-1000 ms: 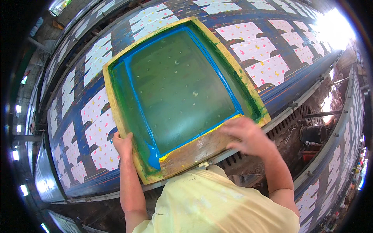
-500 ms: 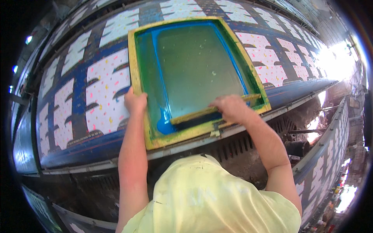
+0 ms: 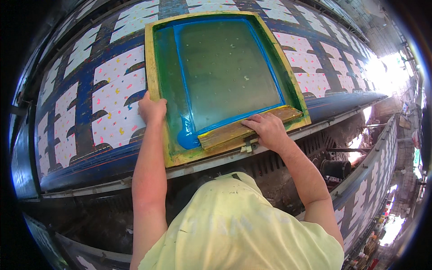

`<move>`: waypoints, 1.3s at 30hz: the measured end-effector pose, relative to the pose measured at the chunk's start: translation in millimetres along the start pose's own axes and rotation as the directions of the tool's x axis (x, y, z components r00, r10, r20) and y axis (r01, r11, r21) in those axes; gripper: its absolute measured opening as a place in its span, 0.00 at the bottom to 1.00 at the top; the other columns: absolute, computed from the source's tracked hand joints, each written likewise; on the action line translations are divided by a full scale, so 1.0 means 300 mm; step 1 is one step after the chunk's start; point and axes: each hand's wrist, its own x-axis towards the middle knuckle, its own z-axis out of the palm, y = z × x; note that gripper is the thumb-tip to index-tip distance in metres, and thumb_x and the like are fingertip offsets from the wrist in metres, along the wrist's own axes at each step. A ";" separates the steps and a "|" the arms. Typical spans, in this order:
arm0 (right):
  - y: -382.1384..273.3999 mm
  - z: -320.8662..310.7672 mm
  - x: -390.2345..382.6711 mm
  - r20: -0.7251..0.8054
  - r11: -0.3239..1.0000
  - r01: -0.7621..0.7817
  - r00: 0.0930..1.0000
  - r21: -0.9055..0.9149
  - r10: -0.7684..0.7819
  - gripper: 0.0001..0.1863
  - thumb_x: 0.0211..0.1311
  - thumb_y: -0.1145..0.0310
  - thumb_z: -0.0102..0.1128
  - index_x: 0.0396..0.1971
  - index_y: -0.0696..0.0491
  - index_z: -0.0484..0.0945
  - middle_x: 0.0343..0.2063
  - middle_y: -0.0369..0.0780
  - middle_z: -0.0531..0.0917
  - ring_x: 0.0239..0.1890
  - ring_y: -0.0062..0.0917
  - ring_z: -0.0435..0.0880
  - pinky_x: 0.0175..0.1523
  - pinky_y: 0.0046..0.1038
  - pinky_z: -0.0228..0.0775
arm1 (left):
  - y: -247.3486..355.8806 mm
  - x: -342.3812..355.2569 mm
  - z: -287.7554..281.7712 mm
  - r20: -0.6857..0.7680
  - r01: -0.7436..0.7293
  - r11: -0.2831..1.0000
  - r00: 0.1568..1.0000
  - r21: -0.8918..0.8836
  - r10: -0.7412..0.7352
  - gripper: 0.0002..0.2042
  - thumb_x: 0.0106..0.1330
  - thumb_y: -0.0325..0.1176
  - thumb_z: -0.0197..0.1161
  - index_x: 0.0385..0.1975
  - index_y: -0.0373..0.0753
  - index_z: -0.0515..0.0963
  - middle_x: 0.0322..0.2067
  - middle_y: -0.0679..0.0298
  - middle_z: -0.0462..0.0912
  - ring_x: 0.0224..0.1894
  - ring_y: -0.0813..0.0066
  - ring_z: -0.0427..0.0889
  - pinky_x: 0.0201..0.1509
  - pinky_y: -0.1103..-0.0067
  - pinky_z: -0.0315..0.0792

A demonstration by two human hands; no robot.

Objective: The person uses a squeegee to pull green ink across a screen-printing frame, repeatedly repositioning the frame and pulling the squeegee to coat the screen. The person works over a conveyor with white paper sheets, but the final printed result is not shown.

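Observation:
A screen printing frame [image 3: 202, 17] with yellowish wooden sides lies on the long table before me. Its greenish mesh [image 3: 225, 67] is edged with wet blue ink, and a thick puddle of blue ink [image 3: 186, 139] sits at its near left corner. My left hand [image 3: 152, 108] is closed round the frame's left side. Along the near end inside the frame leans a wide wooden squeegee [image 3: 225, 135], its flat face toward me. My right hand [image 3: 267, 128] grips its top edge right of the middle, with the thumb and part of the palm hidden.
White fabric pieces [image 3: 119, 96] with small pink and yellow prints lie in rows on the dark blue table [image 3: 76, 173]. A metal rail [image 3: 103, 188] runs along its near edge. Another table [image 3: 362, 193] with printed pieces stands at the right, beside a black cylinder [image 3: 336, 168].
The squeegee has tilted back, showing its broad wooden face, and a blue ink line now runs along the mesh's near edge. My left hand still grips the frame.

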 end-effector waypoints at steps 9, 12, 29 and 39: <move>0.232 0.092 0.378 -0.049 0.992 0.099 0.993 -0.083 -0.104 0.24 0.54 0.78 0.69 0.53 0.47 0.90 0.46 0.41 0.90 0.50 0.40 0.91 0.57 0.43 0.82 | 0.032 -0.044 0.004 -0.143 -0.094 0.983 0.983 0.156 0.117 0.29 0.64 0.39 0.80 0.65 0.38 0.85 0.52 0.44 0.85 0.60 0.39 0.84 0.67 0.52 0.78; 0.368 0.121 0.618 -0.060 0.986 0.118 0.990 -0.115 -0.126 0.19 0.59 0.75 0.67 0.50 0.46 0.90 0.42 0.43 0.89 0.48 0.41 0.92 0.54 0.44 0.82 | 0.060 -0.050 0.009 -0.167 -0.104 0.977 0.976 0.186 0.136 0.26 0.71 0.40 0.75 0.68 0.38 0.84 0.51 0.43 0.84 0.58 0.38 0.83 0.64 0.51 0.77; 0.914 0.186 1.639 -0.123 0.983 0.014 0.992 -0.185 -0.038 0.21 0.65 0.74 0.65 0.57 0.46 0.90 0.49 0.46 0.92 0.52 0.47 0.94 0.58 0.50 0.87 | 0.088 -0.076 0.057 -0.252 -0.198 0.872 0.908 0.449 0.335 0.29 0.72 0.32 0.71 0.74 0.43 0.79 0.44 0.51 0.80 0.50 0.44 0.82 0.54 0.53 0.79; 0.906 0.105 1.630 0.149 0.991 0.050 0.988 -0.121 -0.031 0.21 0.61 0.69 0.63 0.55 0.50 0.90 0.50 0.52 0.93 0.55 0.52 0.92 0.61 0.51 0.86 | 0.107 -0.077 0.044 -0.227 -0.213 0.870 0.913 0.444 0.339 0.26 0.75 0.30 0.68 0.72 0.37 0.80 0.45 0.50 0.80 0.50 0.45 0.81 0.54 0.55 0.79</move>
